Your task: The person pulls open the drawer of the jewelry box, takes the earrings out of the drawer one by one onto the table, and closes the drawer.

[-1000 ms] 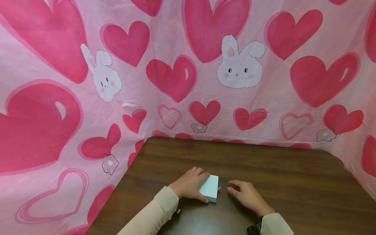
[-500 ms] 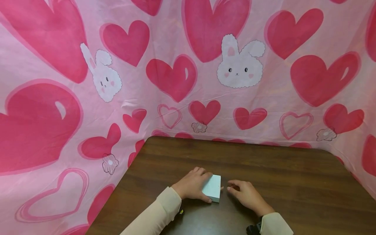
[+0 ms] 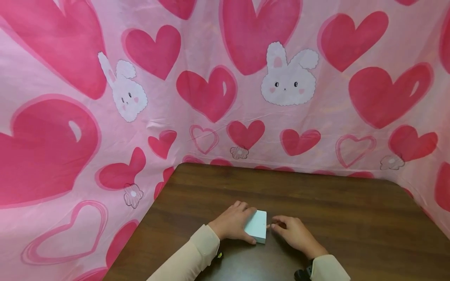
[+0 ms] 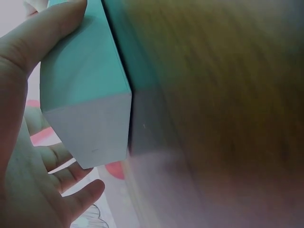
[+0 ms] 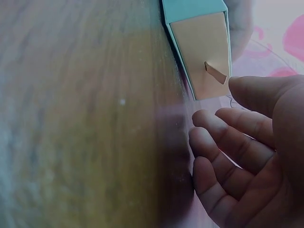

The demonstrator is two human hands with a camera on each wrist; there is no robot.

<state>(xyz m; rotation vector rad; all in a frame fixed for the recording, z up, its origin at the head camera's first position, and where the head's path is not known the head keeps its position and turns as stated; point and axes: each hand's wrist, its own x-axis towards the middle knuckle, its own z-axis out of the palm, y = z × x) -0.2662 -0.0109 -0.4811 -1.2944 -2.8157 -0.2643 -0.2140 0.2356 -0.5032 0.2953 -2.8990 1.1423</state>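
Note:
A small pale blue box [image 3: 257,227] lies flat on the dark wooden table. My left hand [image 3: 233,223] grips it from the left, thumb on the near side and fingers over the far side. In the right wrist view the box's tan end face [image 5: 197,47] carries a small tan tab [image 5: 216,72] sticking out. My right hand [image 3: 293,233] rests just right of that end, fingers loosely bent, with nothing seen in them; the thumb tip is close to the tab, and whether they touch I cannot tell.
The brown table [image 3: 316,199] extends behind and to the right of the hands. A pink cloth [image 3: 197,47] with hearts and rabbit faces hangs behind the table and along its left side. Dark wrist gear [image 3: 303,274] sits at my right cuff.
My left hand has slid the box a little to the right, bringing its tab close to my right hand's fingers. The right hand has stayed nearly still.

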